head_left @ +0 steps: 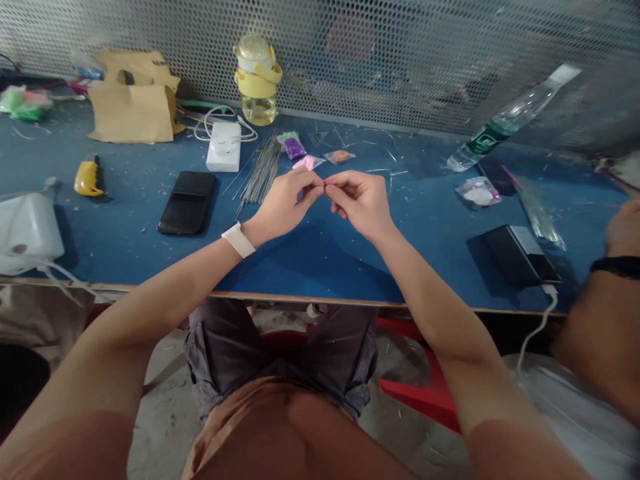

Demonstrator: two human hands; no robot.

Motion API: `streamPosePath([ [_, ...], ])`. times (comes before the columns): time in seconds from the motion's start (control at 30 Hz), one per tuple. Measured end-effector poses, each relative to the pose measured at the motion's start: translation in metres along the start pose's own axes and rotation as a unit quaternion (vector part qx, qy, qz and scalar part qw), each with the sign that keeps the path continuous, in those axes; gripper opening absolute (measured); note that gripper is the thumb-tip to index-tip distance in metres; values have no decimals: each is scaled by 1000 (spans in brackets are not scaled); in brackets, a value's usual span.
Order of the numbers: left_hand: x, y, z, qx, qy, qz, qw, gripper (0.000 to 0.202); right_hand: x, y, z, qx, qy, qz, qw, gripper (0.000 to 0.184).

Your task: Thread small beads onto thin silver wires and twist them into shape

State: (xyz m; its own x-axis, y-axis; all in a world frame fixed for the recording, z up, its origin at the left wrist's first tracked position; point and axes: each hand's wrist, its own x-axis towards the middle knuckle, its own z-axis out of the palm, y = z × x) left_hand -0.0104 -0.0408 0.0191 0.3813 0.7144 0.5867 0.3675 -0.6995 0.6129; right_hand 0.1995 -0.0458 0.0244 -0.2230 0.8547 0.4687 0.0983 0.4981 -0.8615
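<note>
Both hands meet above the middle of the blue table point(320, 257). The left hand point(287, 200), with a white band point(239, 240) on its wrist, and the right hand point(361, 200) press thumb and forefinger tips together against each other. They pinch a tiny item that the fingertips hide, so what it is cannot be told. It sits just where the two pinches touch, in the air and clear of the table. This looks like fine fingertip work, perhaps joining or twisting something small, and it calls for a steady, close grip from both sides. Just beyond the hands lies a bundle of thin metal wires point(260, 175), with small bags of purple point(291, 144), pink point(306, 163) and orange point(339, 157) bits to its right. A black phone point(187, 202) lies to the left. At the right edge another person's arm point(620, 233) rests near a black box point(520, 255).
</note>
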Motion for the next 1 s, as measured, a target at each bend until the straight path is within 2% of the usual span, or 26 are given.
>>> streamPosePath([
  [0.07,2,0,-1,-77,-15,-58,995,16,-1,2,0,-28,11,-23,999,46],
  [0.13,4,0,-3,-175,-38,-120,976,16,-3,2,-1,-62,14,-49,997,40],
  [0.23,5,0,-8,-326,-89,-222,915,20,-6,1,-3,-123,14,-98,987,25],
  [0.3,4,0,-10,-390,-124,-266,873,24,-7,-1,-3,-153,14,-128,980,20],
  [0.33,4,0,-9,-404,-128,-273,863,25,-8,-2,-3,-155,17,-131,979,20],
  [0.37,4,0,-9,-405,-119,-268,866,25,-7,-3,-3,-147,22,-125,981,22],
  [0.43,3,-1,-6,-367,-74,-225,899,24,-5,-4,-2,-101,33,-85,991,30],
  [0.53,4,-4,-6,-242,1,-126,962,19,0,-4,-2,-2,39,-3,999,43],
  [0.63,3,-10,-12,-73,53,-14,996,15,4,-6,-3,82,35,65,994,47],
  [0.7,2,-14,-15,28,46,70,996,17,5,-7,-5,121,19,103,987,47],
  [0.8,1,-19,-16,121,21,164,979,21,4,-9,-5,153,-6,145,977,47],
  [0.87,1,-21,-14,148,19,184,972,17,4,-10,-5,162,-18,163,973,47],
  [1.0,0,-19,-12,170,10,162,972,19,3,-9,-4,167,-32,171,971,53],
])
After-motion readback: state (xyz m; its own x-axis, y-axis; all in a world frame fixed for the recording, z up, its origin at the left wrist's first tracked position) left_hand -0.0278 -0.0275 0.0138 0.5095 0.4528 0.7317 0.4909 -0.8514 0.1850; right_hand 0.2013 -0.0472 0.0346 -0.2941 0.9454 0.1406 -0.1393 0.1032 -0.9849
